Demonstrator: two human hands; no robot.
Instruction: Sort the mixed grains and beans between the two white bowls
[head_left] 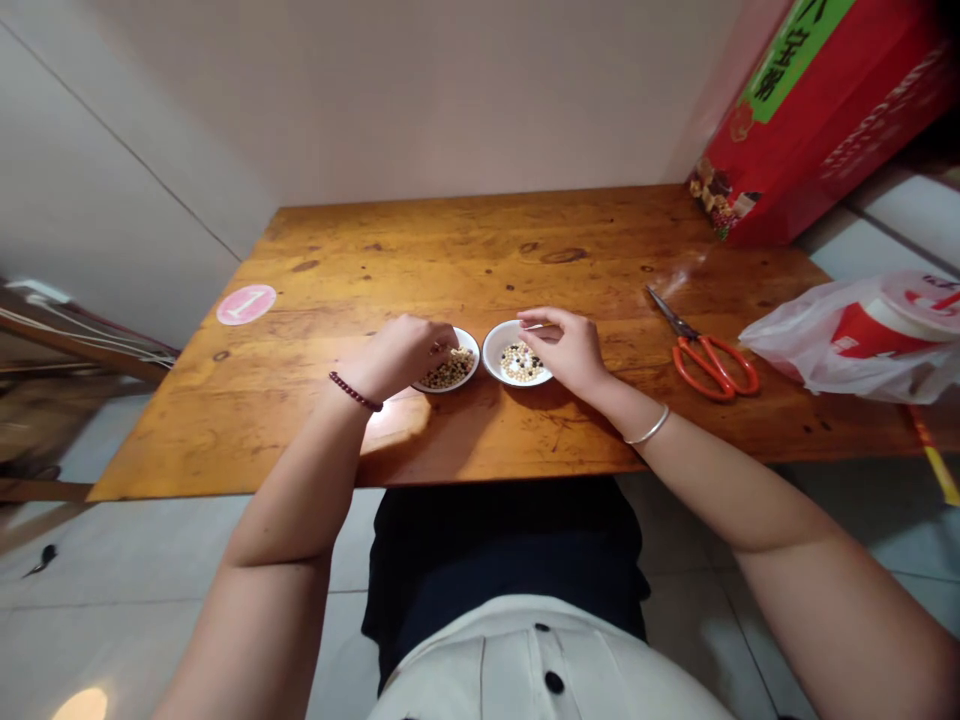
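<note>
My left hand (pixel 405 355) is over the left white bowl (pixel 475 370), its fingers curled together and reaching down inside. What its fingertips hold, if anything, is hidden. Pale and dark beans (pixel 450 372) lie mixed in that bowl. Beside it stands the right white bowl (pixel 491 370), with pale beans and a few dark ones (pixel 523 360) at its bottom. My right hand (pixel 571 348) hovers over this bowl's right side, thumb and forefinger apart, and nothing shows between them. A beaded bracelet circles my left wrist, a silver bangle my right.
Orange-handled scissors (pixel 712 367) lie on the wooden table (pixel 420 250) to the right. Near them sits a plastic bag (pixel 802 325) around a red and white cup (pixel 877 325). A red box (pixel 817 130) stands at the back right. A round pink sticker (pixel 246 304) marks the left side.
</note>
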